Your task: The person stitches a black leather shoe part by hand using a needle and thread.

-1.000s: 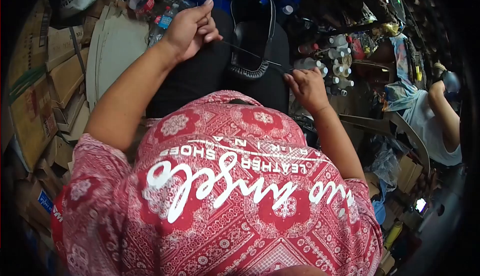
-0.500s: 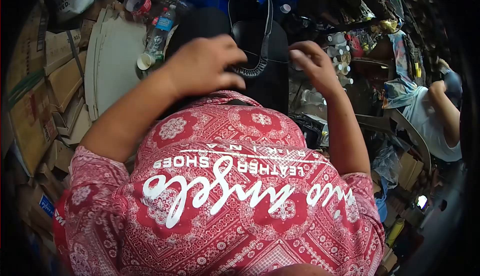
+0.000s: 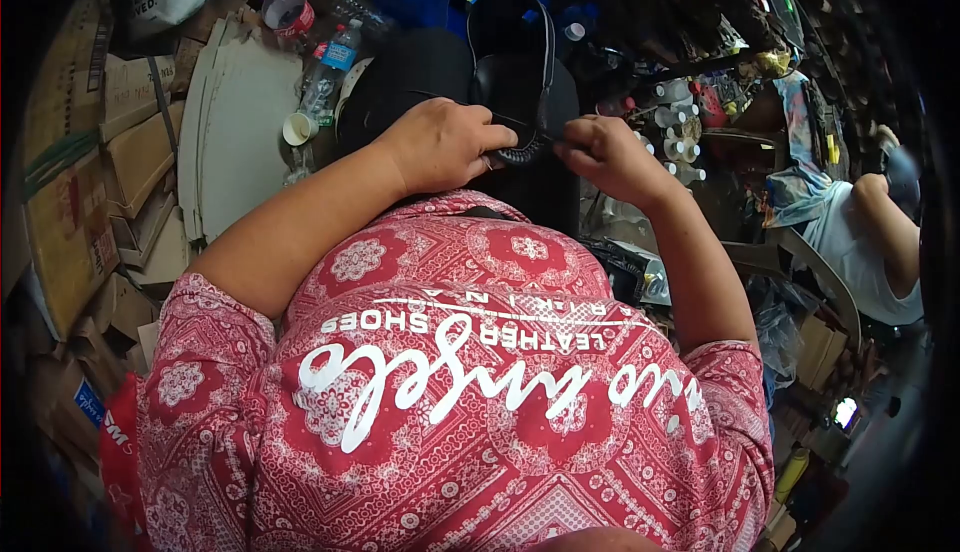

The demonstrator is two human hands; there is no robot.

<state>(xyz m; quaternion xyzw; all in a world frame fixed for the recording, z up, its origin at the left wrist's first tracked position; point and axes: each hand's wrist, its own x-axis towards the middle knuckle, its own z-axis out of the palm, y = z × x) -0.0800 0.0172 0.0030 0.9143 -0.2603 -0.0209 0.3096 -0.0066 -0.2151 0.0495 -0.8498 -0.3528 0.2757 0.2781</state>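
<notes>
Black shoe (image 3: 503, 80), partly behind left grip (image 3: 442, 144), right grip (image 3: 605, 157) beside, contents unclear

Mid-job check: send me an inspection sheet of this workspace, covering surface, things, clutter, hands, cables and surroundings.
Surface: dark-clad lap.
Job's things: black shoe piece on the lap, stitching along its near rim.
Clutter: labelled bottle and paper cup at left; small bottles at right.
Hands: left hand at the near rim; right hand curled beside it, grip unclear.
Cables: nothing seen.
Surroundings: cardboard left; another person's arm right.
</notes>
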